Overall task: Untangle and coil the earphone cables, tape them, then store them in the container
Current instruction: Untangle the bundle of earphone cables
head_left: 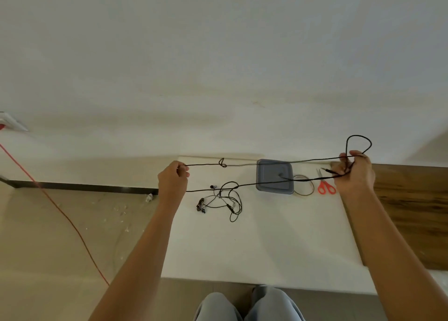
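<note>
Black cable (242, 165); grey container (274, 176); red scissors (326, 187)

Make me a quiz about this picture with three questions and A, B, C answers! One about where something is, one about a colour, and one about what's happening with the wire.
1. Where are the scissors?
A on the floor
B on the table, right of the tape roll
C in a hand

2. What colour are their handles?
A red
B blue
C green

3. The black cable is:
A coiled up
B lying slack
C stretched between both hands

Answers:
1 B: they lie just right of the roll.
2 A: both handle loops are red.
3 C: the left hand and right hand each grip it above the table.
</note>
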